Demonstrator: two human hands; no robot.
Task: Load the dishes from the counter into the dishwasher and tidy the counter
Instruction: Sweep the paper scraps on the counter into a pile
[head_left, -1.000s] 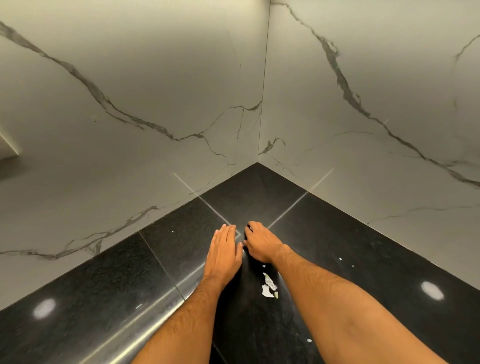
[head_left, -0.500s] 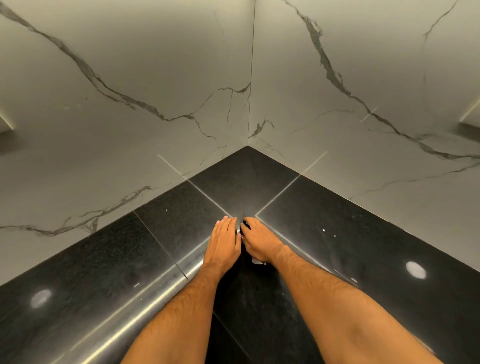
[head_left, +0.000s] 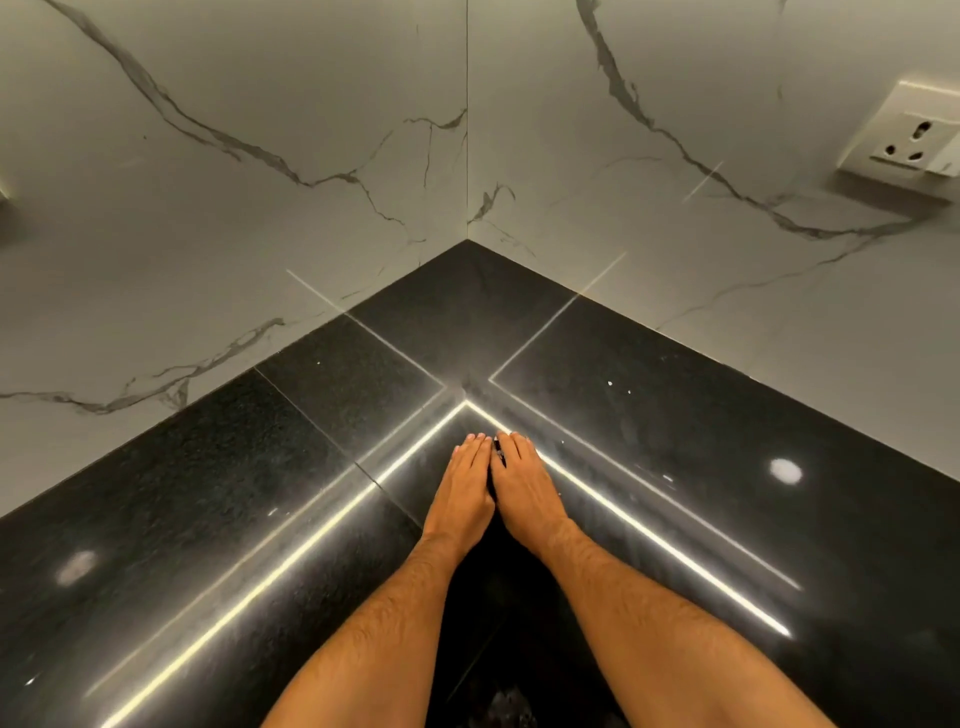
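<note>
You are laying both hands flat on the black counter (head_left: 675, 415) in the corner where the two marble walls (head_left: 234, 234) are meeting; your left hand (head_left: 464, 486) is resting palm down, fingers straight and together, gripping nothing; your right hand (head_left: 522, 486) is lying right beside it, inner edges touching, fingers stretched out and pointing toward the corner; something small and dark is sitting in the gap by your right index finger, possibly a scrap or just shadow, too small to tell, so whether that hand is pinching anything is unclear; no dishes are showing in this view, only bare stone around your hands; a few white specks (head_left: 610, 383) are lying on the counter to the right of the corner, well apart from your fingers; bright strip reflections (head_left: 311, 545) are running along the polished surface on both sides of your forearms; a white wall socket (head_left: 906, 137) is sitting on the right wall, near the frame edge, well above the counter.
</note>
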